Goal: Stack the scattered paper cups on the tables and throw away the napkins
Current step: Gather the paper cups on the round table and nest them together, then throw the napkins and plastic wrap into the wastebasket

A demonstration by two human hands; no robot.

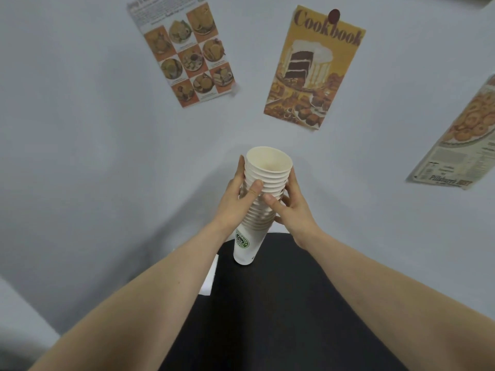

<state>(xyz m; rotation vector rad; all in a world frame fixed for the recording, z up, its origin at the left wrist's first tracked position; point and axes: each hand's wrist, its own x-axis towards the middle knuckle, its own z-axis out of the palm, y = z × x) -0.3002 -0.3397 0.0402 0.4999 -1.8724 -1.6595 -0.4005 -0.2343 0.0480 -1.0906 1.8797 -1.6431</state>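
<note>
Here both hands curl round a tall stack of paper cups [263, 188]: the left hand [238, 199] wraps the ribbed rims with its thumb across the front, the right hand [290, 207] grips just below it on the opposite side. The smooth white cones nest mouth-up, long axis near upright, tilted slightly. Below the grip, the bottom cup bears a green round logo [242, 241].

On the wall I face hang a Cookbook poster [313, 68], a food-photo sheet [184, 53] and a cookie clipping [463, 137].
</note>
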